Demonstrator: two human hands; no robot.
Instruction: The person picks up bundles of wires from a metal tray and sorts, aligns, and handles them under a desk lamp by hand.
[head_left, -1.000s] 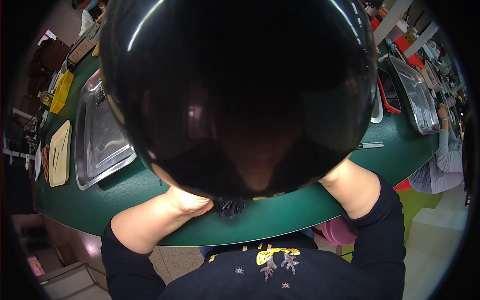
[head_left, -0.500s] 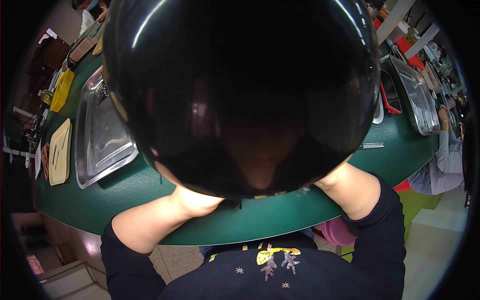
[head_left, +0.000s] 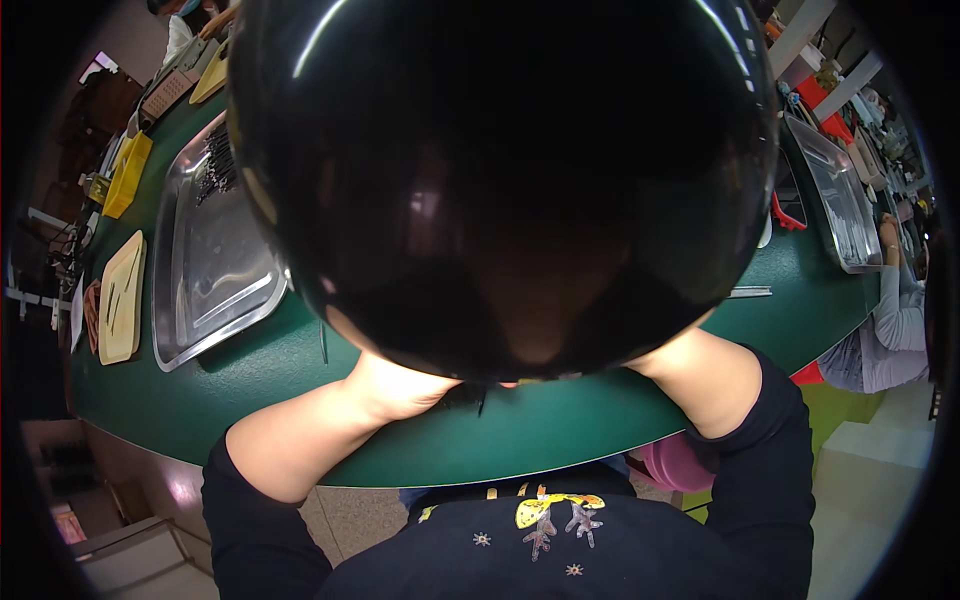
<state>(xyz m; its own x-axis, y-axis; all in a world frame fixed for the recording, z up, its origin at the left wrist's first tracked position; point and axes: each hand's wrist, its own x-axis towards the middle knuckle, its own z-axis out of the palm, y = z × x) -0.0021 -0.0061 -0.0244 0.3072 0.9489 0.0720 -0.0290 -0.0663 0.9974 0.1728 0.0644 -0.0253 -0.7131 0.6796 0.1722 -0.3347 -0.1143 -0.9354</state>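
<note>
A large, glossy black dome [head_left: 500,200] fills the middle of the view and covers most of both hands. Below its lower left rim, the heel of my left hand [head_left: 412,388] shows above the green tabletop [head_left: 560,420]; its fingers are hidden. Small dark pieces [head_left: 468,400], too shaded to name, lie beside it. My right hand [head_left: 662,356] shows only around the wrist at the dome's lower right rim. Whether either hand holds anything cannot be seen.
At left, a metal tray [head_left: 180,330] holds thin dark pieces at its far end. Beside it are a cream tray [head_left: 122,325] and a yellow bin [head_left: 128,175]. A clear tray [head_left: 820,160] and red-edged object [head_left: 788,212] lie right. Other people sit far left and right.
The dome has shifted right and slightly up in the view, uncovering more of the metal tray and its dark pieces. Slightly more of my left hand and the small dark pieces shows.
</note>
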